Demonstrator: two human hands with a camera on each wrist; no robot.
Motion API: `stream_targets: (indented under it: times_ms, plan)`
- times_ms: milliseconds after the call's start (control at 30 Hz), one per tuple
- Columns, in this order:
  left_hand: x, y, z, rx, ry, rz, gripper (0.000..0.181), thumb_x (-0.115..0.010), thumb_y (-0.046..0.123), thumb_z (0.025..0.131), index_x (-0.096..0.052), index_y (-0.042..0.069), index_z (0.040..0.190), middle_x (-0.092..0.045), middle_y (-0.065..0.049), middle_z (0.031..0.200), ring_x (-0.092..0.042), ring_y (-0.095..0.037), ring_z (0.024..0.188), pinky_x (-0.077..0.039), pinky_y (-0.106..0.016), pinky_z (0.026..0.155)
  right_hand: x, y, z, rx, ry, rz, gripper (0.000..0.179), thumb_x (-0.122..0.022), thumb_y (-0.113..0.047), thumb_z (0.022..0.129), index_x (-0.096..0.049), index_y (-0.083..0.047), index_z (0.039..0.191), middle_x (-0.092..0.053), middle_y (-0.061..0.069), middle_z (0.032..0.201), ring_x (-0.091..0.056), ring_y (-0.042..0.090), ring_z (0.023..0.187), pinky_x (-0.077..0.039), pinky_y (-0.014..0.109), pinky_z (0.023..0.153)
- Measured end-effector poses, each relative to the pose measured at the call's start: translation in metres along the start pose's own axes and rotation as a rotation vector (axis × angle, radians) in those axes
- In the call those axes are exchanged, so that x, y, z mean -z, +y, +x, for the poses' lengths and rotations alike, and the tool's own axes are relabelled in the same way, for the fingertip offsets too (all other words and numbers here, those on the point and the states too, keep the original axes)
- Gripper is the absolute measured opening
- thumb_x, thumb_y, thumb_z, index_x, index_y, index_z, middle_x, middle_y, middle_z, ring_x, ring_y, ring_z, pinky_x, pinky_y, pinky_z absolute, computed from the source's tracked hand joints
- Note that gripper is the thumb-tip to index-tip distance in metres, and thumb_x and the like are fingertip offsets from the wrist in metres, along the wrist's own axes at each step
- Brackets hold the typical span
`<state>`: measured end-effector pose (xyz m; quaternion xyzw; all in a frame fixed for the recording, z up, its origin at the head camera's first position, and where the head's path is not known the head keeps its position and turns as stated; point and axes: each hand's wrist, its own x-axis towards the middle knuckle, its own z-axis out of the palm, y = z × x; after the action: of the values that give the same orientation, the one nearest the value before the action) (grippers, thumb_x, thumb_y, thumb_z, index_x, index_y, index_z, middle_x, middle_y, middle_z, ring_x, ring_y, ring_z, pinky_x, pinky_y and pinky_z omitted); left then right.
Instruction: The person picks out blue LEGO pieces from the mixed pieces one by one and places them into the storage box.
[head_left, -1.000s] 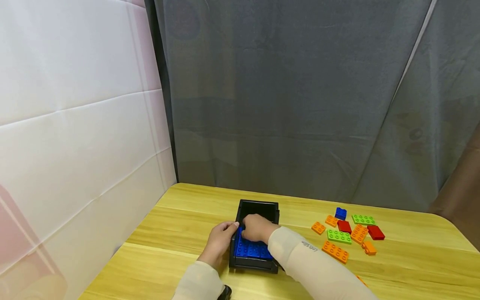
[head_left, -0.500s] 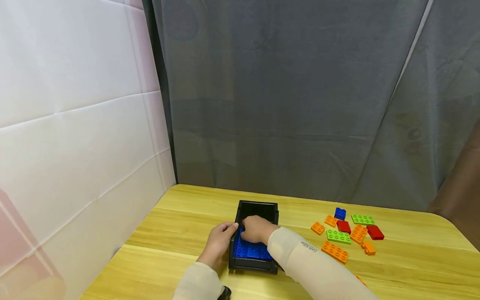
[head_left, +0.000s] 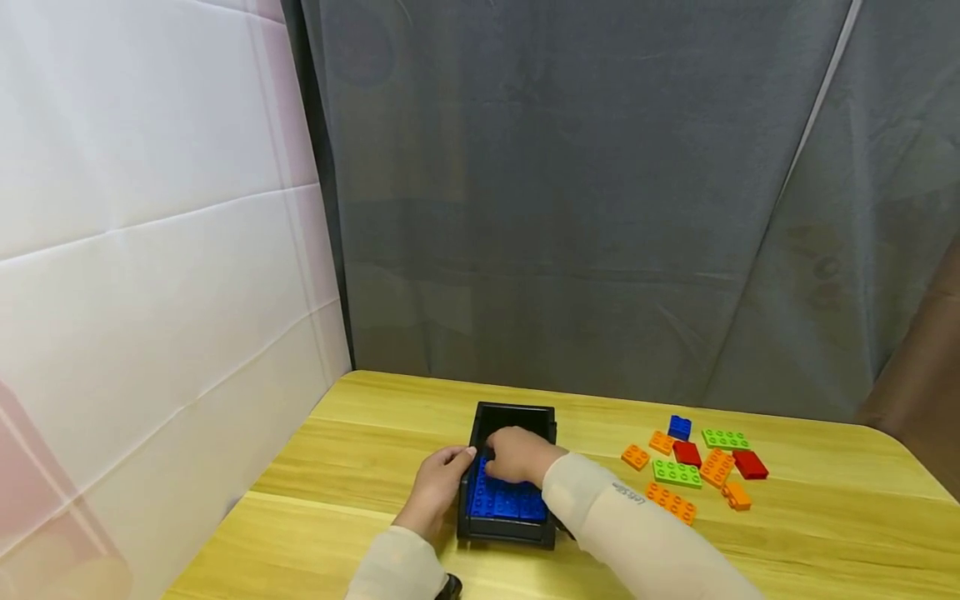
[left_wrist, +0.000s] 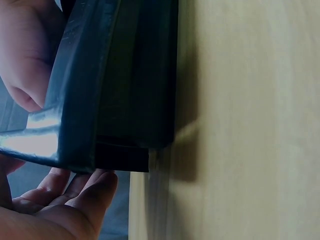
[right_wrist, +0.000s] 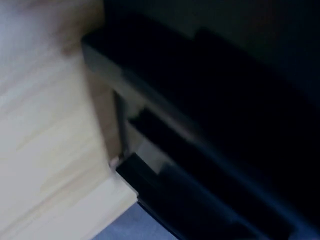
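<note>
In the head view a black box [head_left: 506, 532] stands on the table, with blue toy bricks [head_left: 508, 502] laid stud side up in its near part. My left hand [head_left: 435, 483] holds the box's left wall, thumb on the rim; the left wrist view shows fingertips [left_wrist: 102, 185] against the outside. Reaching into the box from the right, my right hand [head_left: 519, 456] has its fingers bent down over the far edge of the blue bricks. Its fingertips are hidden, and I cannot tell whether they pinch a brick. The right wrist view shows mainly the box's dark side [right_wrist: 210, 115].
Right of the box lie loose toy bricks: a blue one [head_left: 680, 427], green ones [head_left: 677, 473], red ones [head_left: 750, 464] and several orange ones [head_left: 671, 502]. A grey curtain [head_left: 562, 208] hangs behind the wooden table [head_left: 337, 492], and a white sheet [head_left: 165, 250] on the left.
My right hand has shifted slightly up and to the right within the box, baring a little more of the blue bricks. The left hand keeps its hold on the wall.
</note>
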<state>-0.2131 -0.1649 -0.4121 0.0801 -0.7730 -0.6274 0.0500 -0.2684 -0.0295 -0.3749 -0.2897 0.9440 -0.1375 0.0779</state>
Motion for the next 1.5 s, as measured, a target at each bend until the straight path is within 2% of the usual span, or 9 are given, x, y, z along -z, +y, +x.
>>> stream_targets:
  times_ms: [300, 667, 867, 1200, 1500]
  plan:
    - [0.004, 0.000, 0.000, 0.018, -0.010, -0.011, 0.041, -0.054, 0.029, 0.098, -0.061, -0.006, 0.118, -0.062, -0.020, 0.116, -0.056, -0.028, 0.104, -0.046, -0.047, 0.093, 0.012, 0.003, -0.010, 0.042, 0.057, -0.067, 0.036, -0.066, -0.025, 0.090, -0.067, -0.009, 0.122, -0.066, 0.006, 0.120, -0.062, 0.024, 0.111, -0.049, 0.041, 0.096]
    - [0.004, -0.002, 0.002, 0.021, -0.014, -0.033, 0.041, -0.054, 0.027, 0.098, -0.060, -0.008, 0.119, -0.064, -0.018, 0.108, -0.057, -0.026, 0.098, -0.047, -0.044, 0.090, 0.023, 0.012, -0.020, 0.082, 0.147, -0.143, 0.043, -0.068, -0.027, 0.089, -0.062, -0.013, 0.129, -0.059, 0.008, 0.133, -0.054, 0.026, 0.123, -0.044, 0.045, 0.102]
    - [0.004, -0.001, 0.001, 0.023, -0.010, -0.026, 0.042, -0.053, 0.028, 0.099, -0.059, -0.008, 0.120, -0.064, -0.018, 0.109, -0.056, -0.027, 0.099, -0.047, -0.046, 0.091, 0.028, 0.019, -0.025, 0.122, 0.227, -0.181, 0.045, -0.068, -0.026, 0.089, -0.059, -0.014, 0.132, -0.057, 0.009, 0.134, -0.057, 0.026, 0.118, -0.048, 0.044, 0.097]
    - [0.004, 0.000, 0.001, 0.026, 0.004, -0.019, 0.040, -0.053, 0.026, 0.099, -0.060, -0.007, 0.121, -0.062, -0.021, 0.116, -0.055, -0.031, 0.106, -0.043, -0.051, 0.097, 0.036, 0.030, -0.028, 0.124, 0.342, -0.113, 0.045, -0.068, -0.023, 0.090, -0.058, -0.013, 0.132, -0.056, 0.007, 0.132, -0.057, 0.026, 0.116, -0.048, 0.045, 0.097]
    - [0.005, -0.001, 0.001, 0.024, -0.003, 0.000, 0.042, -0.053, 0.028, 0.099, -0.060, -0.007, 0.122, -0.061, -0.021, 0.118, -0.054, -0.032, 0.108, -0.043, -0.052, 0.097, 0.037, 0.041, -0.033, 0.122, 0.421, -0.130, 0.045, -0.068, -0.025, 0.090, -0.058, -0.013, 0.132, -0.056, 0.006, 0.131, -0.056, 0.024, 0.117, -0.049, 0.043, 0.097]
